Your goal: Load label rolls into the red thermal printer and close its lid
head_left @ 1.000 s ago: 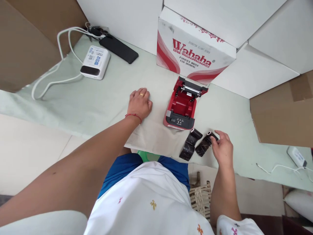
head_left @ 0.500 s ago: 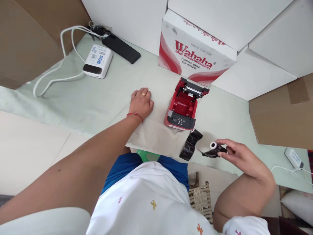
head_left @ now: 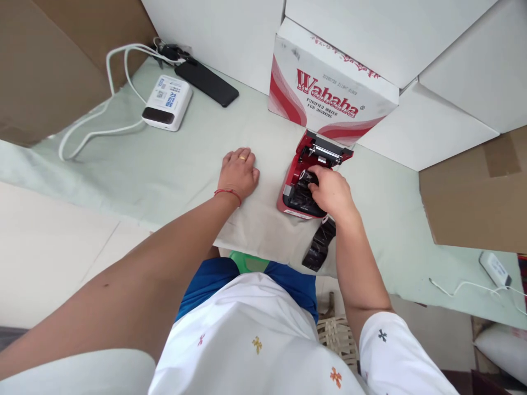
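A small red and black thermal printer (head_left: pixel 288 198) stands on the cloth-covered table with its lid (head_left: pixel 327 147) raised. My right hand (head_left: pixel 331 189) reaches over its compartment, thumb and fingers closed around a black label roll (head_left: pixel 302 184) with a white core. The roll is at the open compartment; whether it rests on the bottom is hidden by my hand. Black wrinkled wrapping or strip (head_left: pixel 318 249) lies in front of the printer, beneath my right forearm. To the printer's left, my left hand (head_left: pixel 237 173) rests on the cloth, fingers curled in, nothing visible in it.
A Wahaha water carton (head_left: pixel 329 93) stands behind the printer against white boxes. At the back left are a white device (head_left: pixel 168 103) with a cable and a black phone-like slab (head_left: pixel 208 83). Cardboard boxes flank both sides. Another white device (head_left: pixel 494 269) sits far right.
My right hand has carried the label roll leftward and away from me, from the table's front edge to the printer's open compartment. My left hand has stayed in place.
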`<state>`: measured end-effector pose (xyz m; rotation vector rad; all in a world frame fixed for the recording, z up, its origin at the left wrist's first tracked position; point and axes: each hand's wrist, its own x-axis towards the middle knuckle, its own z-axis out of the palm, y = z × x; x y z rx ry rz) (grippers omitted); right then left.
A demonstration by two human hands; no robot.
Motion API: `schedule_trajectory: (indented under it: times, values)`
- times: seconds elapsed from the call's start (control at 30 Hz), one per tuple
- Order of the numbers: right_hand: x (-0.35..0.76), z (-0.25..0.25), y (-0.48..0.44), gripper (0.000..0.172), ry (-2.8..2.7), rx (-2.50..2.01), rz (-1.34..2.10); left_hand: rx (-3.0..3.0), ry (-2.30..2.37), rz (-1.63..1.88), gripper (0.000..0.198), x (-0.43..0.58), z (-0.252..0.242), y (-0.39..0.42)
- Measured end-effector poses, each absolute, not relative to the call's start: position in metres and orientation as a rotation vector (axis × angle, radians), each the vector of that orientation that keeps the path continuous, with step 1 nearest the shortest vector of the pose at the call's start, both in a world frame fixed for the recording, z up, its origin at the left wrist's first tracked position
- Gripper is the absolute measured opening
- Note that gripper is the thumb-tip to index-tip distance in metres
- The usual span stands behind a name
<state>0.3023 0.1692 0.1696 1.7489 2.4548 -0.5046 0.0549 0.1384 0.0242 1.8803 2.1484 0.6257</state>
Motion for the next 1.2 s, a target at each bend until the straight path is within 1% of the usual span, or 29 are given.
schedule_trajectory:
  times: [0.13,0.27,0.33,0.47,0.6,0.73,0.8,0.87,0.9,0.97,1.03,1.1,1.2]
  values:
    - [0.292,0.167,0.177,0.056,2.406,1.747,-0.486,1.873,2.132,0.638,0.059,0.055,0.026,0.138]
    - [0.298,0.166,0.172,0.048,2.499,1.683,-0.568,1.873,2.136,0.642,0.059,0.054,0.024,0.138]
    - [0.310,0.167,0.160,0.043,2.610,1.592,-0.696,1.871,2.141,0.638,0.059,0.054,0.023,0.138]
    - [0.347,0.166,0.123,0.036,2.861,1.340,-1.129,1.857,2.125,0.670,0.060,0.054,0.023,0.139]
    - [0.378,0.171,0.094,0.034,2.869,1.353,-1.190,1.838,2.094,0.707,0.061,0.054,0.024,0.138]
    - [0.384,0.183,0.087,0.030,2.825,1.430,-1.263,1.820,2.089,0.716,0.061,0.054,0.025,0.138]
    - [0.381,0.188,0.095,0.033,2.894,1.677,-1.121,1.818,2.092,0.704,0.061,0.054,0.026,0.138]
    - [0.376,0.188,0.113,0.038,3.001,1.980,-0.769,1.820,2.093,0.690,0.060,0.055,0.027,0.138]
    - [0.373,0.186,0.125,0.041,3.061,2.058,-0.570,1.822,2.093,0.687,0.060,0.055,0.028,0.137]
    - [0.368,0.178,0.152,0.048,3.194,2.008,-0.270,1.828,2.096,0.690,0.059,0.056,0.029,0.137]
    - [0.364,0.168,0.175,0.056,3.268,1.817,-0.168,1.836,2.095,0.698,0.057,0.055,0.029,0.136]
    - [0.361,0.158,0.189,0.060,3.259,1.682,-0.159,1.822,2.093,0.706,0.055,0.051,0.028,0.137]
    - [0.359,0.154,0.188,0.057,3.206,1.634,-0.148,1.735,2.092,0.778,0.058,0.046,0.031,0.142]
